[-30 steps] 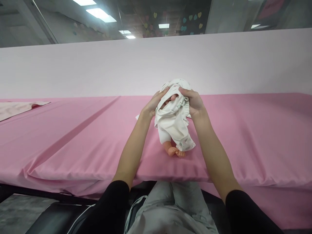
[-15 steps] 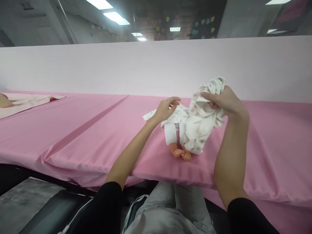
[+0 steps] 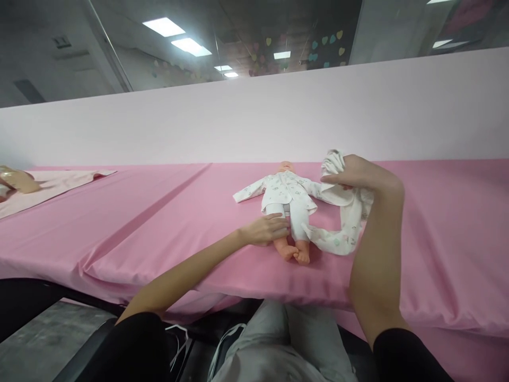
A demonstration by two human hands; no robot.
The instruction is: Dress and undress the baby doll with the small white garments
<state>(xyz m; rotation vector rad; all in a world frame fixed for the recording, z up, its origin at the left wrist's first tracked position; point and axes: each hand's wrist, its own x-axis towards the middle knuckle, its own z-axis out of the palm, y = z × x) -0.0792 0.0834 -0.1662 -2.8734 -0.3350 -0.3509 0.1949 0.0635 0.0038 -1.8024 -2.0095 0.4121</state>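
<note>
Rt of doll [image 3: 288, 194], R fingers [image 3: 337, 179] tight on cloth [image 3: 344, 239].

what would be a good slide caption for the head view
Left hand on a clothed doll, right hand gripping a patterned white garment beside it, pink sheet beneath.

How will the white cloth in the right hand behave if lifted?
Likely floppy: the white cloth bunches in the right hand, its loose end curving beside the doll. Probably light: one hand holds it. May drag: that end trails low.
</note>
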